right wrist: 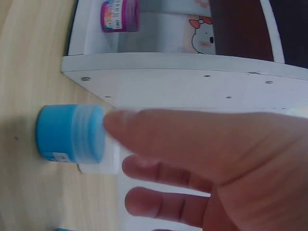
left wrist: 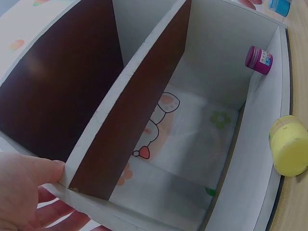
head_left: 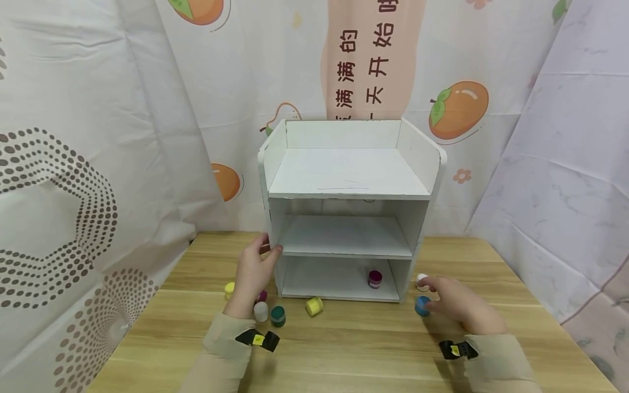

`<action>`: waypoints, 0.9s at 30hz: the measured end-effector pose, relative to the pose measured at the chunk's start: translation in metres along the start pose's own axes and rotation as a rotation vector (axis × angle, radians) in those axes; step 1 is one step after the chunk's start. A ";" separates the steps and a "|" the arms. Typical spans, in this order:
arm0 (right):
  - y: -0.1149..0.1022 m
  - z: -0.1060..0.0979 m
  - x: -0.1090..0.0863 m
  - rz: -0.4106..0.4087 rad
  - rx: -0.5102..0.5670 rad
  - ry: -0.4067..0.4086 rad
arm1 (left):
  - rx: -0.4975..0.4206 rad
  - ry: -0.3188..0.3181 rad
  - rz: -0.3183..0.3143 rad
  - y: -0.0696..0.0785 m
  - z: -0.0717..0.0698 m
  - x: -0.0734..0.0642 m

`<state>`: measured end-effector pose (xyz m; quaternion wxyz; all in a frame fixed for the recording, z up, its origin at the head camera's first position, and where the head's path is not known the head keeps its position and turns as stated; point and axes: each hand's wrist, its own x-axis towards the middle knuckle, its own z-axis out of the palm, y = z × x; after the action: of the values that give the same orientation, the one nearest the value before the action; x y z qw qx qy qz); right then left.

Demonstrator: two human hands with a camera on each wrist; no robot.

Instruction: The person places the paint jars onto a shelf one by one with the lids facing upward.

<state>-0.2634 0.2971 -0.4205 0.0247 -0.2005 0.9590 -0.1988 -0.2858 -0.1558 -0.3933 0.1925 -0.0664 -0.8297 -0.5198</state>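
Observation:
A small white shelf unit (head_left: 349,172) stands on the table. My left hand (head_left: 253,278) grips its left side panel, with the thumb on the front edge by the middle board and the other fingers outside. To the right of the unit, my right hand (head_left: 462,303) hovers beside a blue paint jar (right wrist: 57,134). Its thumb tip is at the jar's lid; whether they touch I cannot tell. Behind the blue jar is a white-topped jar (head_left: 421,280), close to the fingers. A magenta paint jar (head_left: 375,279) stands on the bottom shelf, towards the right.
A yellow jar (head_left: 314,306) lies tipped in front of the unit. Near the left forearm are a dark green jar (head_left: 278,316), a white jar (head_left: 261,311), a purple jar (head_left: 262,296) and another yellow jar (head_left: 229,289). Printed curtains (head_left: 255,65) hang behind the wooden table (head_left: 363,349).

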 end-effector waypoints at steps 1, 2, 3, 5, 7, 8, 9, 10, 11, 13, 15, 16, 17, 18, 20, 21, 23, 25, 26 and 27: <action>0.000 -0.001 0.000 -0.004 0.002 -0.004 | 0.000 0.001 0.000 0.000 0.000 0.000; -0.001 -0.001 0.000 -0.006 0.003 -0.009 | 0.001 0.001 0.000 0.000 0.000 0.000; -0.001 -0.001 0.000 -0.004 0.005 -0.015 | 0.002 0.001 0.000 0.000 0.000 0.000; -0.003 -0.001 0.000 -0.005 0.009 -0.025 | 0.003 0.001 -0.001 0.000 0.000 0.000; -0.004 -0.001 0.000 -0.008 0.004 -0.029 | 0.004 0.002 -0.002 0.001 -0.001 0.000; -0.004 0.000 0.000 -0.008 0.002 -0.030 | 0.005 0.001 -0.003 0.001 -0.001 0.000; -0.004 0.001 0.000 -0.014 -0.003 -0.028 | 0.005 0.001 -0.003 0.002 -0.001 -0.001; -0.004 0.002 0.000 -0.031 -0.012 -0.026 | 0.006 0.002 -0.003 0.002 -0.001 -0.001; -0.004 0.003 0.000 -0.042 -0.018 -0.023 | 0.007 0.002 -0.002 0.002 -0.001 -0.001; -0.003 0.004 0.000 -0.070 -0.033 -0.018 | 0.010 0.002 -0.001 0.003 0.000 -0.001; -0.001 0.005 0.000 -0.095 -0.044 -0.008 | 0.015 0.003 -0.002 0.004 0.000 0.000; -0.001 0.005 0.000 -0.097 -0.039 -0.007 | 0.014 0.002 -0.002 0.004 0.000 0.000; 0.000 0.006 0.000 -0.093 -0.036 -0.006 | 0.013 0.001 -0.003 0.004 0.000 0.000; 0.000 0.006 0.000 -0.088 -0.031 -0.004 | 0.012 0.001 -0.005 0.004 0.000 0.000; 0.001 0.007 0.000 -0.074 -0.029 0.003 | 0.007 -0.001 -0.008 0.004 0.000 0.000; 0.001 0.007 0.000 -0.063 -0.024 0.004 | 0.003 -0.003 -0.009 0.004 0.000 0.000; 0.002 0.009 0.001 -0.051 -0.029 0.009 | -0.003 -0.004 -0.009 0.003 0.000 -0.001; 0.003 0.010 0.001 -0.045 -0.025 0.010 | -0.005 -0.003 -0.010 0.003 0.000 -0.001; 0.003 0.011 0.001 -0.040 -0.018 0.005 | -0.006 -0.002 -0.011 0.003 0.000 -0.001; 0.003 0.011 0.001 -0.033 -0.009 0.002 | -0.006 -0.002 -0.010 0.003 0.000 -0.001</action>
<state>-0.2645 0.2952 -0.4322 0.0198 -0.2162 0.9564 -0.1953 -0.2841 -0.1544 -0.3907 0.1888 -0.0633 -0.8286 -0.5232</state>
